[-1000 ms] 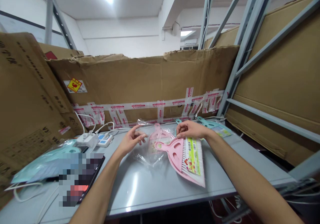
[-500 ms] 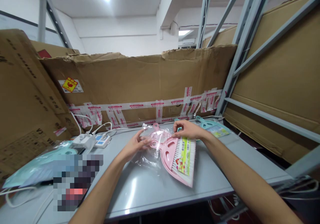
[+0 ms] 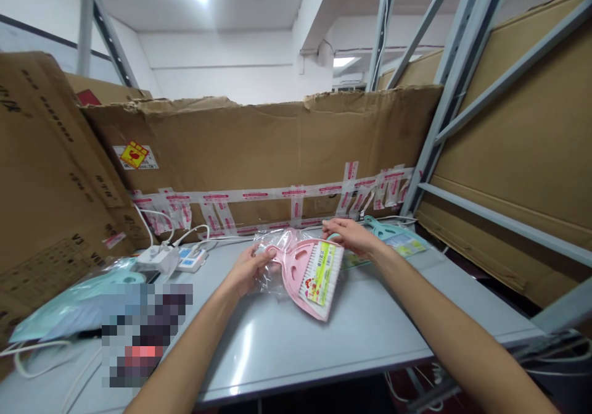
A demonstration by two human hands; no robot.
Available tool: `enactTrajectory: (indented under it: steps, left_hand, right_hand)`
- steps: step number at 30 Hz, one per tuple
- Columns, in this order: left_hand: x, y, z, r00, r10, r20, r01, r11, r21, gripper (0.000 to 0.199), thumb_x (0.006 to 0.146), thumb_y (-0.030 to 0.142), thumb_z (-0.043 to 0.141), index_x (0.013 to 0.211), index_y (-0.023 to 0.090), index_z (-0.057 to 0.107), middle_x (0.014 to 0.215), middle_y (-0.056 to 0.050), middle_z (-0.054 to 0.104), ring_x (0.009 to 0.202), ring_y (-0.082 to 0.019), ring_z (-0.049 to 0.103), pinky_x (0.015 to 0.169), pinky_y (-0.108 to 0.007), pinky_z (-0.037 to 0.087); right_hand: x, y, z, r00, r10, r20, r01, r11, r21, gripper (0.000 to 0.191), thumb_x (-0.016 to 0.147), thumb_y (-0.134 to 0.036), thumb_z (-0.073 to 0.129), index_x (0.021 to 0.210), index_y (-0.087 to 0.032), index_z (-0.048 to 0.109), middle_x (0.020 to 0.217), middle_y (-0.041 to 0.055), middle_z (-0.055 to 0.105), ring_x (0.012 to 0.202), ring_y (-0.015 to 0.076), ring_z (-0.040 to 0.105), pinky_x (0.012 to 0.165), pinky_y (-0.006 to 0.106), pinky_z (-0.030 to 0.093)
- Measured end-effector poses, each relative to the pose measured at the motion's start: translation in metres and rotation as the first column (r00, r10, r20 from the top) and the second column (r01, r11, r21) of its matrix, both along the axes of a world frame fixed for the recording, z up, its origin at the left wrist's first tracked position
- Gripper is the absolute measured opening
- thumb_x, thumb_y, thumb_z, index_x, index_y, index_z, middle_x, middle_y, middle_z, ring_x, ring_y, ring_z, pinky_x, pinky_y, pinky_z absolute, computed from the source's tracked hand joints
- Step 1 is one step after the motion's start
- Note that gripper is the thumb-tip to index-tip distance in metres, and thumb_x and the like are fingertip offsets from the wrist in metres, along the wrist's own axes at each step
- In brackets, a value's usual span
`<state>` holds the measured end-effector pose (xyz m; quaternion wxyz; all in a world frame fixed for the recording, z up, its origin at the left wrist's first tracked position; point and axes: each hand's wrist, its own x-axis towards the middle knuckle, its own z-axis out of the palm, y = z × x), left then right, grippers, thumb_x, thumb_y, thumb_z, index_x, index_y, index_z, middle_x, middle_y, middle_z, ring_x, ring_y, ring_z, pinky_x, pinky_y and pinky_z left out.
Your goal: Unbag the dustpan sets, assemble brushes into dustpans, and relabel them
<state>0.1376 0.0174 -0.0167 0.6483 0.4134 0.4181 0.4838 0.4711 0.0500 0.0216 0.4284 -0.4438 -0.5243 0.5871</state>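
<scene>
A pink dustpan (image 3: 296, 271) with a white-bristled brush (image 3: 333, 272) and a yellow-green label is held above the grey table. My left hand (image 3: 250, 269) is closed around its handle end, where clear plastic film (image 3: 272, 284) bunches up. Beyond the pan's upper edge, my right hand (image 3: 349, 235) has its fingers pressed together; a bit of teal shows beside them, and their exact grip is hard to make out. Teal dustpan-and-brush sets (image 3: 380, 229) lie behind and right of that hand.
More teal pieces in plastic (image 3: 87, 300) lie at the left, near a pixelated item (image 3: 148, 334). A power strip (image 3: 190, 258) with white cables sits at the back left. Cardboard (image 3: 250, 149) walls the rear; grey metal posts (image 3: 451, 99) stand right.
The pink set has shifted left and slightly up, turning a little. My left hand now closes on the handle end, and my right hand has moved slightly right.
</scene>
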Motion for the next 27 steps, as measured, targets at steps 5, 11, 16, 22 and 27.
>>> enactTrajectory:
  steps: [5, 11, 16, 22, 27]
  left_hand:
    - [-0.006, 0.008, 0.001, 0.968, 0.220, 0.124, -0.219, 0.975, -0.027, 0.046, 0.070, 0.018, 0.105, 0.105, 0.017, 0.075, 0.104, -0.011, 0.087, 0.084, -0.025, 0.085, 0.076, -0.032, 0.070]
    - [-0.008, 0.003, 0.013, 0.947, 0.284, 0.151, -0.286, 0.958, -0.014, 0.044, 0.075, 0.020, 0.103, 0.109, 0.017, 0.076, 0.102, -0.008, 0.086, 0.073, -0.020, 0.082, 0.060, -0.026, 0.064]
    - [-0.002, -0.003, 0.022, 0.951, 0.278, 0.137, -0.283, 0.959, 0.016, 0.034, 0.075, 0.014, 0.101, 0.099, 0.015, 0.077, 0.098, -0.008, 0.086, 0.074, -0.017, 0.079, 0.060, -0.022, 0.062]
    - [0.002, -0.011, 0.027, 0.983, 0.155, 0.098, -0.148, 0.986, -0.071, 0.039, 0.082, 0.018, 0.094, 0.118, 0.014, 0.082, 0.097, -0.011, 0.086, 0.063, -0.019, 0.077, 0.050, -0.024, 0.056]
    - [-0.001, -0.015, 0.029, 0.960, 0.140, 0.242, -0.093, 0.976, -0.196, 0.023, 0.087, 0.020, 0.086, 0.109, 0.014, 0.081, 0.082, -0.009, 0.082, 0.064, -0.026, 0.079, 0.061, -0.034, 0.065]
  right_hand:
    - [0.002, -0.001, -0.003, 0.972, 0.181, -0.151, -0.192, 0.979, -0.062, 0.046, 0.092, -0.058, 0.090, 0.108, -0.018, 0.075, 0.108, 0.0120, 0.082, 0.081, 0.0202, 0.080, 0.068, 0.030, 0.071]
    - [-0.008, 0.000, -0.015, 0.962, 0.187, -0.197, -0.199, 0.979, -0.044, 0.037, 0.085, -0.036, 0.100, 0.109, -0.017, 0.078, 0.101, 0.0079, 0.083, 0.075, 0.0160, 0.079, 0.062, 0.025, 0.070]
    - [-0.009, 0.003, -0.021, 0.959, 0.185, -0.214, -0.193, 0.981, -0.018, 0.037, 0.082, -0.034, 0.102, 0.106, -0.016, 0.082, 0.090, 0.0058, 0.083, 0.066, 0.0123, 0.074, 0.054, 0.019, 0.064]
    - [-0.014, 0.003, -0.026, 0.937, 0.260, -0.232, -0.274, 0.962, -0.026, 0.039, 0.081, -0.037, 0.103, 0.103, -0.013, 0.082, 0.087, 0.0066, 0.083, 0.069, 0.0144, 0.078, 0.060, 0.021, 0.068]
    - [-0.020, 0.001, -0.030, 0.927, 0.249, -0.279, -0.272, 0.961, -0.048, 0.031, 0.085, -0.030, 0.100, 0.103, -0.014, 0.081, 0.088, 0.0071, 0.084, 0.070, 0.0149, 0.079, 0.063, 0.022, 0.069]
